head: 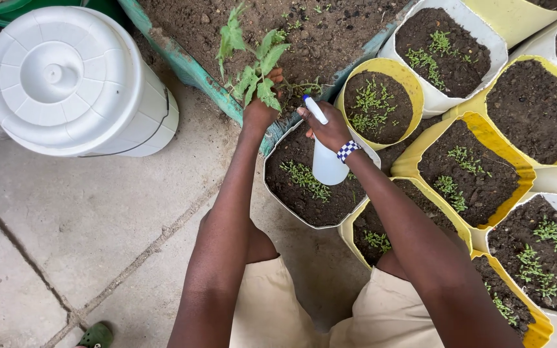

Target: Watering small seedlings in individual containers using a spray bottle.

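Green seedling (253, 64) is pinched upright in the left hand (259, 115), just beside the right hand (327, 129), which seems clamped on the white spray bottle (325, 158), nozzle toward it.

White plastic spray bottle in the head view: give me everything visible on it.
The white plastic spray bottle has a smooth rounded body and a white trigger head with a blue nozzle tip pointing up-left toward the leafy green seedling. The right hand grips its neck, hiding the trigger. It hangs tilted, body toward the person, above the dark soil of a white grow bag. Fill level can't be seen.
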